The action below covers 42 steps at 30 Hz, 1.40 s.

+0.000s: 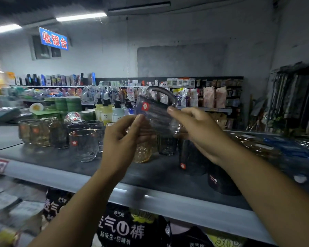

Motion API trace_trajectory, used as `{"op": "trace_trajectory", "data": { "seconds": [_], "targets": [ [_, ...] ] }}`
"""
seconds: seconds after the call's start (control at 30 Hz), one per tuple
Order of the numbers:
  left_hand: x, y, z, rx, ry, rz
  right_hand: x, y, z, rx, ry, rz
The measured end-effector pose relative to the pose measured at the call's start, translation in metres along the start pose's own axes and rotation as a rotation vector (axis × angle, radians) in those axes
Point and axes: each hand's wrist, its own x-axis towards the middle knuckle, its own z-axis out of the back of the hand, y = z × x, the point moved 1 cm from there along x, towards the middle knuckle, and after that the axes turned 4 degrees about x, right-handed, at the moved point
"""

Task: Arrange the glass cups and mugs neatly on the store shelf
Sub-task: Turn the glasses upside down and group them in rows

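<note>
Head view: gripping tilted mug (155, 113), handle up, with left hand (125, 139) and right hand (198, 129) over centre of shelf (155, 173); best turned upright, then lowered gently beside cups (82, 145) at left, clear of dark mugs (191, 163) at right.

Fluorescent tubes (81, 16) glow along the dark ceiling at upper left. Below them hangs a blue sign (53, 38) with red characters, in front of a small window (43, 50). The grey wall (114, 54) carries a darker patch (181, 59) at centre. Beneath it run far racks (168, 84) crowded with packaged goods.
</note>
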Motion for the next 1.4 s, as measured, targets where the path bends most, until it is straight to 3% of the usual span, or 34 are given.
{"op": "trace_trajectory", "data": {
  "seconds": [0.1,0.17,0.23,0.33,0.5,0.87,1.23,1.4],
  "targets": [
    [-0.009,0.002,-0.004,-0.243,-0.007,0.072,-0.001,0.005,-0.012,0.387,0.148,-0.038],
    [-0.01,0.005,-0.001,-0.311,0.024,0.11,0.002,0.008,-0.013,0.355,0.15,0.003],
    [-0.006,0.009,0.007,-0.264,0.126,0.171,0.007,0.011,-0.01,0.153,0.076,0.048],
    [0.004,0.019,0.025,0.051,0.262,0.212,0.016,0.019,-0.004,-0.269,-0.061,0.096],
    [0.028,0.039,0.05,0.539,0.239,-0.009,0.033,0.03,-0.01,-0.743,-0.104,0.153],
    [0.07,0.05,0.06,0.594,0.258,-0.228,0.055,0.026,-0.055,-1.218,0.001,-0.064],
    [0.097,0.049,0.031,0.622,0.503,-0.349,0.064,-0.003,-0.055,-1.327,0.042,-0.102],
    [0.094,0.062,0.015,0.681,0.658,-0.502,0.042,0.002,-0.006,-0.992,0.057,0.077]
  ]
}}
